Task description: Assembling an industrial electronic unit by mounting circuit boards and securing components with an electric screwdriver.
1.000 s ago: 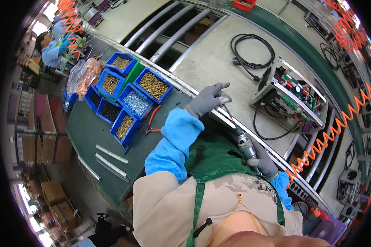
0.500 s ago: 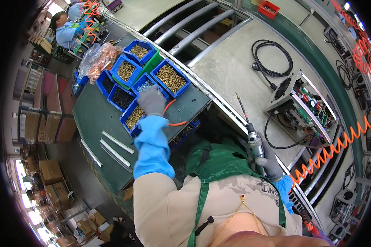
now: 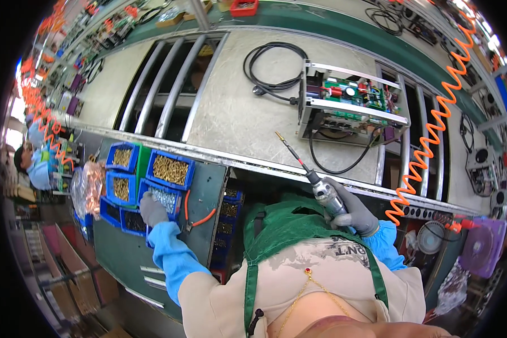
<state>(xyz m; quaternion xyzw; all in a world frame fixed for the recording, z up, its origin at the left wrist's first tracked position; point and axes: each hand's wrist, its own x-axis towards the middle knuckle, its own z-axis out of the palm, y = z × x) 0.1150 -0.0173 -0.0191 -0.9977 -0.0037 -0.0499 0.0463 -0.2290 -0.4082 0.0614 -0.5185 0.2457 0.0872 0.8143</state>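
My left hand (image 3: 152,209), in a grey glove with a blue sleeve, reaches down into a blue bin of silver screws (image 3: 164,197) at my left side; whether the fingers hold anything is hidden. In my gloved right hand (image 3: 354,212) is a powered screwdriver (image 3: 312,178), gripped close to my chest with its long bit pointing up and left over the workbench. An open metal chassis with a green circuit board (image 3: 350,105) sits on the grey bench beyond the bit's tip. A black cable (image 3: 273,67) lies coiled left of the chassis.
More blue bins (image 3: 170,168) of brass screws stand around the silver-screw bin on a dark green side table (image 3: 208,191). An orange coiled hose (image 3: 428,141) hangs at right. Metal roller rails (image 3: 169,84) cross the bench. Another person (image 3: 31,163) works at far left.
My left hand has swung from above the bench leftward and down into the screw bin. My view has turned right, bringing the chassis to centre. The right hand keeps the screwdriver.
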